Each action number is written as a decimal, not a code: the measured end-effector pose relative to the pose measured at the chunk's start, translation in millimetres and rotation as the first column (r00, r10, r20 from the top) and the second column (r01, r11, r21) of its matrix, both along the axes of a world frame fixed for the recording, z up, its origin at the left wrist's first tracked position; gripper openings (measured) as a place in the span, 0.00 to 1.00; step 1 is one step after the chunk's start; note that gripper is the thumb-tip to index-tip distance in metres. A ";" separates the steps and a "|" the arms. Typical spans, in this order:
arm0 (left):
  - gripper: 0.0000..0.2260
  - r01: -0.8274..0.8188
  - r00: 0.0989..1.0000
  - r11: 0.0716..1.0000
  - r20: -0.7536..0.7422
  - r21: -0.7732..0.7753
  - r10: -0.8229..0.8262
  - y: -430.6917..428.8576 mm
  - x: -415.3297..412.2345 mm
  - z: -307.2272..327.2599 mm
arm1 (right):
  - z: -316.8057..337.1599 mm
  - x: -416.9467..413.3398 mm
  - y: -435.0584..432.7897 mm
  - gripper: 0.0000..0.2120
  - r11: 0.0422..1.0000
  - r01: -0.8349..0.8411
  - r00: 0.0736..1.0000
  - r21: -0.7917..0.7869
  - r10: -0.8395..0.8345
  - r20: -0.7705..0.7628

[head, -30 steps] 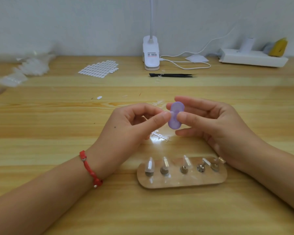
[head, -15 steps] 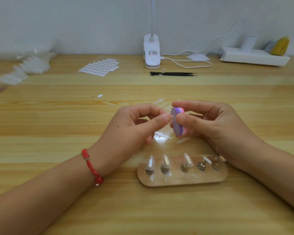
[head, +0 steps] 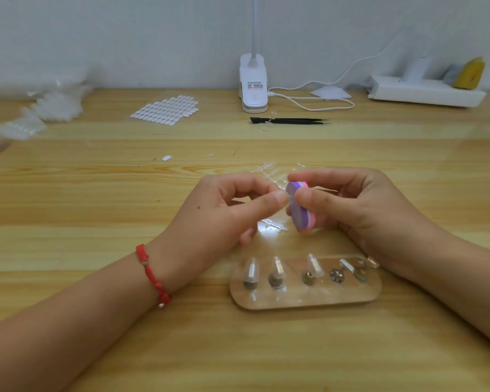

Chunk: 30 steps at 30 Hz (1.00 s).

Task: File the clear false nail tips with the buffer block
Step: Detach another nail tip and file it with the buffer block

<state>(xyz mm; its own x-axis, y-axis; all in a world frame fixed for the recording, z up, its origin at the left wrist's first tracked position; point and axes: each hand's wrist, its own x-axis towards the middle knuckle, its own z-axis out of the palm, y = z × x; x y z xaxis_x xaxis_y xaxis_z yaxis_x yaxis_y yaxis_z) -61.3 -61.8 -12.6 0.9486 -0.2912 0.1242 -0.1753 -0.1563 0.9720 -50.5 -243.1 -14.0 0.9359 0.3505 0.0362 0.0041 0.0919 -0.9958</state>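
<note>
My right hand grips a small purple-and-pink buffer block between thumb and fingers, held on edge above the table. My left hand pinches a clear false nail tip between thumb and forefinger, pressed against the block's purple face; the tip is mostly hidden by the fingertips. In front of my hands lies a clear acrylic stand with several metal pegs, some carrying clear nail tips. Loose clear plastic pieces lie under my hands.
Black tweezers, a white clip lamp with its cable, a sheet of white adhesive tabs, and bags of clear tips lie farther back. A white box stands at the back right.
The buffer block has turned from showing its flat purple face to showing its pink-striped edge. Both hands have stayed together at the same spot.
</note>
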 end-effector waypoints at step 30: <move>0.04 0.013 0.999 0.998 0.034 -0.064 -0.011 -5.9 -6.2 3.6 | 0.8 -0.4 -0.2 0.14 0.999 0.006 1.000 0.040 -0.006 -0.017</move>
<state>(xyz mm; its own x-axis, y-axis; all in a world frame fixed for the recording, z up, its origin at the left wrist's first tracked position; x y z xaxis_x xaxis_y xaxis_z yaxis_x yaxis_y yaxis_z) -67.5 -67.7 -9.0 0.9400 -0.2931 0.1747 -0.2095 -0.0917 0.9735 -50.9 -243.3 -13.2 0.9386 0.3433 0.0343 -0.0119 0.1316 -0.9912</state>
